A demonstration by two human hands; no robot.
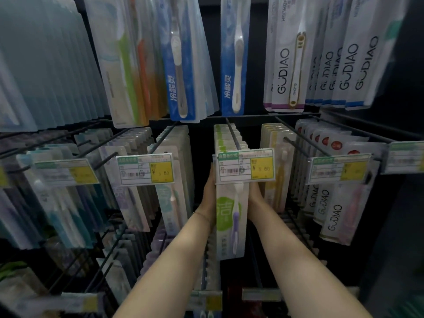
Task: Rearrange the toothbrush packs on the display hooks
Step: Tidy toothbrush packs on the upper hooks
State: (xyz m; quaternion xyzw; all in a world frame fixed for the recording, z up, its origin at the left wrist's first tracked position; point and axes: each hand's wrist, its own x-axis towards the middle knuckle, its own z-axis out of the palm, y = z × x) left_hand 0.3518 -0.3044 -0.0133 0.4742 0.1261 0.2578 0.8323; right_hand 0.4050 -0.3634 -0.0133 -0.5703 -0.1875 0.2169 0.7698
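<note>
Left hand (210, 193), right hand (255, 194), flanking toothbrush pack (229, 226) edges

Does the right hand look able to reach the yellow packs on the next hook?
Probably yes. The right hand lies against the right side of the green packs, and the yellow packs hang just beside it with nothing between. It would first have to leave the green packs.

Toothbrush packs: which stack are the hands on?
The green-and-white stack with the purple brush, behind the centre price tag; left hand and right hand flank it.
</note>
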